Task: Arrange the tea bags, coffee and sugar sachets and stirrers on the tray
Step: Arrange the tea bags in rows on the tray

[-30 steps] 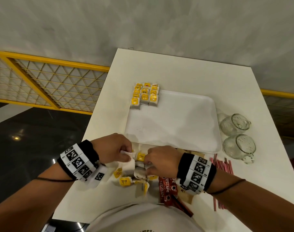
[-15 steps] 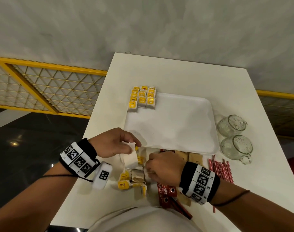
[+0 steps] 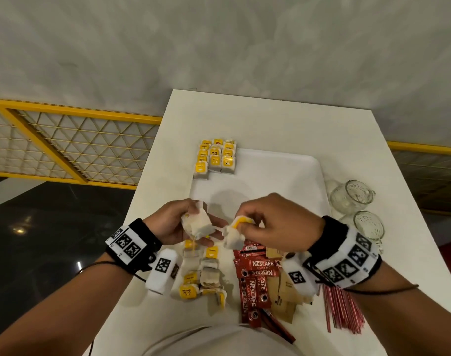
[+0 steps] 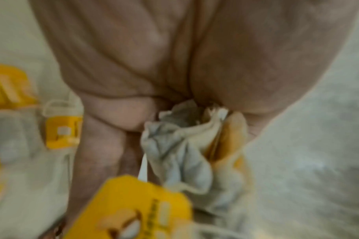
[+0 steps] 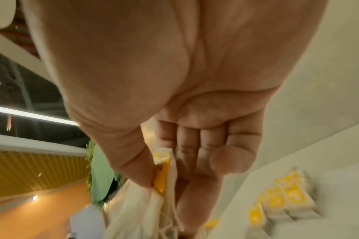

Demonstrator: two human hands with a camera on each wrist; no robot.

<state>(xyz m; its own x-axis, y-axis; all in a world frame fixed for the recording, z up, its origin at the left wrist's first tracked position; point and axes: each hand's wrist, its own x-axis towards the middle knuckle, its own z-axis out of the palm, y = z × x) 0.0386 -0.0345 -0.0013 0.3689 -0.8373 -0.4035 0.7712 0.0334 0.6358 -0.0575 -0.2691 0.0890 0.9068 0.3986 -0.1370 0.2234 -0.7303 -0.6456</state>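
Papery tea bag (image 3: pixel 196 223) in left hand (image 3: pixel 175 222)

White table (image 3: pixel 283 119) bears tray (image 3: pixel 283 176), loose tea bags (image 3: pixel 201 278), sachets (image 3: pixel 260 276), stirrers (image 3: pixel 340 309), glass mugs (image 3: pixel 352 196).

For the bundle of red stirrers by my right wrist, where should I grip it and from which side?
Take the red stirrers across the bundle near its far end, coming from above on the open right side. There the sticks lie close together, while toward you they fan apart. The right hand must first put down its tea bag; the wrist hides the bundle's very top.
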